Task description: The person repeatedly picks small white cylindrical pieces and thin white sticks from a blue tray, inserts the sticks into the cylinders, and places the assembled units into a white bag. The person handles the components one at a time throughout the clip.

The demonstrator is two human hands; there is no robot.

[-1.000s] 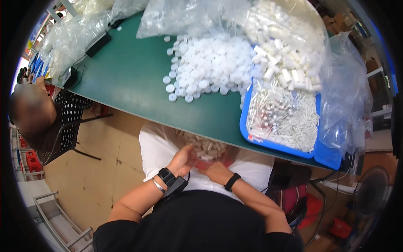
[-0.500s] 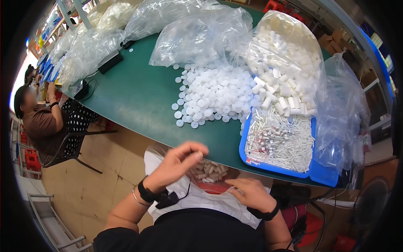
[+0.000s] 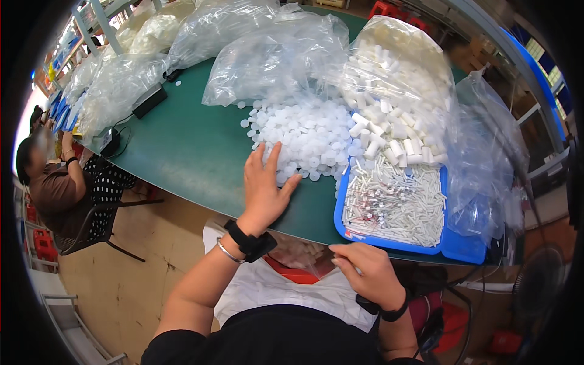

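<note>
My left hand (image 3: 266, 191) is open, its fingers spread at the near left edge of a heap of small translucent white discs (image 3: 304, 131) on the green table. Fingertips reach the outermost discs; whether they touch is unclear. My right hand (image 3: 368, 271) stays low by the table's front edge, thumb and fingers drawn together. What it pinches, if anything, is too small to make out. Between the hands, below the table edge, a clear bag of white pieces (image 3: 296, 250) lies over something red (image 3: 293, 275). A blue tray (image 3: 339, 210) of thin white sticks (image 3: 401, 201) stands to the right.
White cylinders (image 3: 395, 131) spill from a large clear bag (image 3: 395, 45) behind the tray. Crumpled plastic bags (image 3: 274, 58) line the table's far side. A black box with a cable (image 3: 149, 100) sits farther left. A seated person (image 3: 58, 182) works at the left.
My left hand has moved forward and up from over my lap to the discs, its fingers spreading. My right hand remains near the table edge, its fingers more closed. The view has shifted slightly.
</note>
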